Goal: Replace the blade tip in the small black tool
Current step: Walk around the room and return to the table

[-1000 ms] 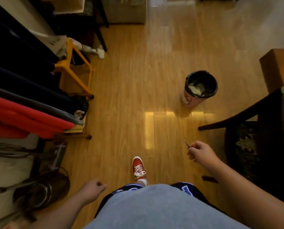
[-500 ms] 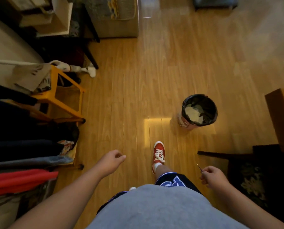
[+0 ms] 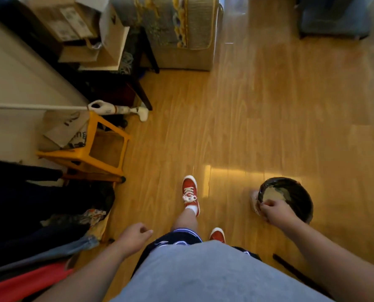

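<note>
My right hand (image 3: 275, 212) hovers over the near left rim of a round waste bin (image 3: 299, 192) lined with a black bag, paper scraps inside. Its fingertips are pinched together at the rim on the thin blade tip, which barely shows at this moment. My left hand (image 3: 136, 236) hangs by my hip, loosely curled, and holds nothing. The small black tool is not in view.
I stand on a wooden floor in red shoes (image 3: 190, 192). A yellow stool (image 3: 107, 153) with a paper bag, hanging clothes (image 3: 29, 214) and stacked boxes (image 3: 77, 29) line the left. A woven chest (image 3: 181, 33) stands ahead. A dark chair leg (image 3: 290, 269) lies lower right.
I have walked forward, so the bin now sits right under my right hand. That hand moved from beside my hip to the bin's rim. My left hand swung forward.
</note>
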Demonstrator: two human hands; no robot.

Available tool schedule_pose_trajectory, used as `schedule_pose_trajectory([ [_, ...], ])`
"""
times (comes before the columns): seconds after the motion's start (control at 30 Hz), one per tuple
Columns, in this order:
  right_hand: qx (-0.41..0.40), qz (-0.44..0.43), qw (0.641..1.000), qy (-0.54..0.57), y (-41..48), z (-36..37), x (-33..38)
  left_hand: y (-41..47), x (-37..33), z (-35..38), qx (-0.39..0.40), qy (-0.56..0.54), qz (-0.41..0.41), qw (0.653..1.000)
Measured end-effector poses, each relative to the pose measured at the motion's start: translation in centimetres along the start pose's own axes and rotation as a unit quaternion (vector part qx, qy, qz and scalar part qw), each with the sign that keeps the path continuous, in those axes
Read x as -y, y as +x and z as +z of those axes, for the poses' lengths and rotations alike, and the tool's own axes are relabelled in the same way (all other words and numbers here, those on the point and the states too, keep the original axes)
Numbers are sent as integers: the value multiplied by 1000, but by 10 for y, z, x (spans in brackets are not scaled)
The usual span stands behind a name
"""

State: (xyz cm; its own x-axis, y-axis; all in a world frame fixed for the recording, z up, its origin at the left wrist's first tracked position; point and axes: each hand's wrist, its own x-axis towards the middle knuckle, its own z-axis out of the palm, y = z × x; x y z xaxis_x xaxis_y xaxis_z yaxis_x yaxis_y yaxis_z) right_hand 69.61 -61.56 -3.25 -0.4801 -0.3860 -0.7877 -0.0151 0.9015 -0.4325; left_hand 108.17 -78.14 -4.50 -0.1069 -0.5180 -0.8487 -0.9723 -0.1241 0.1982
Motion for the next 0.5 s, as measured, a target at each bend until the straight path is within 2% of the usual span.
schedule_pose_trajectory([
  [0.13,-22,-6,1000,0,50,-14,72,54,-28,-43,7,7,-11,1000],
  [0.27,-34,35,999,0,80,-33,111,106,-76,-99,10,30,-1,999],
  [0.5,-96,126,984,87,109,-85,120,178,-242,-188,22,88,84,992],
])
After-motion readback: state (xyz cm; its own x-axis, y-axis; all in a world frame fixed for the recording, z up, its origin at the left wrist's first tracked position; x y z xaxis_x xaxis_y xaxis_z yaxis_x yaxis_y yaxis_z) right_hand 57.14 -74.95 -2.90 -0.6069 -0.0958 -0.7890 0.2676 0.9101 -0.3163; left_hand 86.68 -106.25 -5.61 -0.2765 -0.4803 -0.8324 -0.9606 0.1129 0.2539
